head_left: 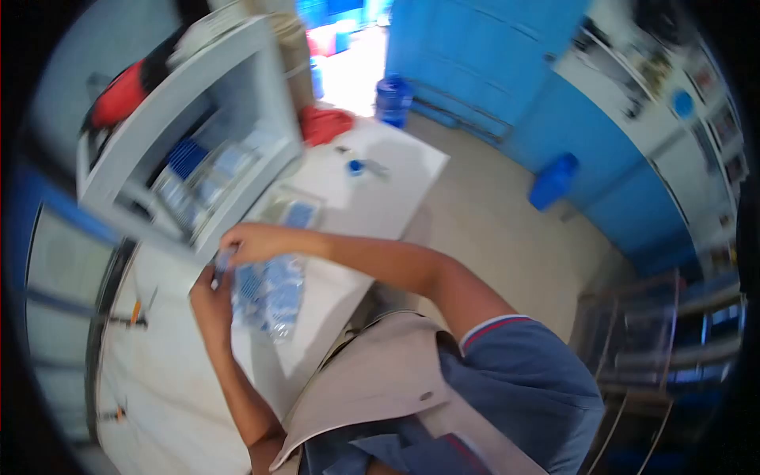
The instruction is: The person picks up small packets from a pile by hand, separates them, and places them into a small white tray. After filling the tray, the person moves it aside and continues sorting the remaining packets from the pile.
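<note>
Both of my hands hold a clear plastic packet with blue and white contents over the white table. My right hand pinches its top edge from above. On the packet's left side, my left hand grips it. The packet hangs down between them, slightly crumpled. A second flat clear packet with a blue card lies on the table just beyond my hands.
A white open shelf box with stacked packets stands on the table's left. A red cloth, a small blue cap and a blue water jug lie farther off. A blue stool stands on the floor. A pen lies left.
</note>
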`<state>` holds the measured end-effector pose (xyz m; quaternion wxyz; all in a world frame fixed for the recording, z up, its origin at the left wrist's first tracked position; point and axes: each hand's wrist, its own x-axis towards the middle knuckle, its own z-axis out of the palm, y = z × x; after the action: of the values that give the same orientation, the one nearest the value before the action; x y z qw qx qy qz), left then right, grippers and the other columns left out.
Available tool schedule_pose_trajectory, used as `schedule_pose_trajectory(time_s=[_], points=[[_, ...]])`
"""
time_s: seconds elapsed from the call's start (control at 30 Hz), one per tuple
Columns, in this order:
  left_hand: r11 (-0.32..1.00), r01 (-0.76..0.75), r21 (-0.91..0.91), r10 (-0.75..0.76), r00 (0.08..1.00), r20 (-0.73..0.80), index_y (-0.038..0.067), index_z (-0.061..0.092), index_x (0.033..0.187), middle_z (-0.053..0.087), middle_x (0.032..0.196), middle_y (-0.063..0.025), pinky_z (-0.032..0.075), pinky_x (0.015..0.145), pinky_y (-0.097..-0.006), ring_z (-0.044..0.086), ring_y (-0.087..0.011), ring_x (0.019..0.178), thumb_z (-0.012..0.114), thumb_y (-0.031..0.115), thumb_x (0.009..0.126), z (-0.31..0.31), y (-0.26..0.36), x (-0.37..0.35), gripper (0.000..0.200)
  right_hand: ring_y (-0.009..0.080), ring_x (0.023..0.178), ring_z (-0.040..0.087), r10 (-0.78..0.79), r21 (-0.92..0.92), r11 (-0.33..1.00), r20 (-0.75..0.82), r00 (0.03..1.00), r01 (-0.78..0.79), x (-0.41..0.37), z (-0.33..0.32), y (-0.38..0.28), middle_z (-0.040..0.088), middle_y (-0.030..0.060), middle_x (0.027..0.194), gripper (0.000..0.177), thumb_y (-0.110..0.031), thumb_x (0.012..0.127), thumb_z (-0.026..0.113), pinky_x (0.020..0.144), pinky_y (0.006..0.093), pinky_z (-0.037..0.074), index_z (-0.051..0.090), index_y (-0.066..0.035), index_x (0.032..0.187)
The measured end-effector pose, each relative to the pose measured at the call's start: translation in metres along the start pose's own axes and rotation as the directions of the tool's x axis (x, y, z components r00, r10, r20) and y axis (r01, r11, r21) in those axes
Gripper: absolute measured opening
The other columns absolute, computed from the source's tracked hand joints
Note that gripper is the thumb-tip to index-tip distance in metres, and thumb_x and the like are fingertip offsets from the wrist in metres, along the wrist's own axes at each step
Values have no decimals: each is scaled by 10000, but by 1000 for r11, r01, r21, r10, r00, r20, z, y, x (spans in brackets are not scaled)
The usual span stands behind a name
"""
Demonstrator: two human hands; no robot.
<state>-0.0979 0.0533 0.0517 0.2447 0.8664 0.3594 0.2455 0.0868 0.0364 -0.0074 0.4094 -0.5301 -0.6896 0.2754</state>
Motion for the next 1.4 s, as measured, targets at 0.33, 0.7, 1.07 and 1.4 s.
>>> schedule_pose_trajectory(time_s=[0.33,0.7,1.07,1.4], points=[[203,312,-928,-604,786,133,93,618,826,527,591,58,230,345,-175,390,-12,402,681,172,840,24,-15,-19,102,118,851,568,272,668,705,54,961,-237,-18,21,-48,595,63,946,361,-71,826,670,748,236,466,489,-1,1130],[622,252,-741,-535,828,-167,31,640,839,538,637,22,335,489,-211,450,-31,561,589,264,911,42,-6,-24,249,66,796,574,216,591,776,74,974,-217,-22,5,-22,615,30,886,142,13,845,610,696,200,469,561,11,979],[729,207,-652,-563,725,-398,-29,616,865,584,685,-6,407,537,-228,479,-63,584,559,173,922,90,-36,-9,218,71,699,580,312,481,849,-117,943,-221,-20,48,23,627,29,798,104,-40,837,636,622,202,463,588,17,909],[583,301,-755,-662,714,-227,18,665,817,595,670,5,405,487,-194,486,-49,526,612,167,886,53,-35,-13,172,86,765,584,69,321,930,327,942,-180,-1,-54,-17,634,34,835,144,-52,825,656,704,226,476,620,39,930]])
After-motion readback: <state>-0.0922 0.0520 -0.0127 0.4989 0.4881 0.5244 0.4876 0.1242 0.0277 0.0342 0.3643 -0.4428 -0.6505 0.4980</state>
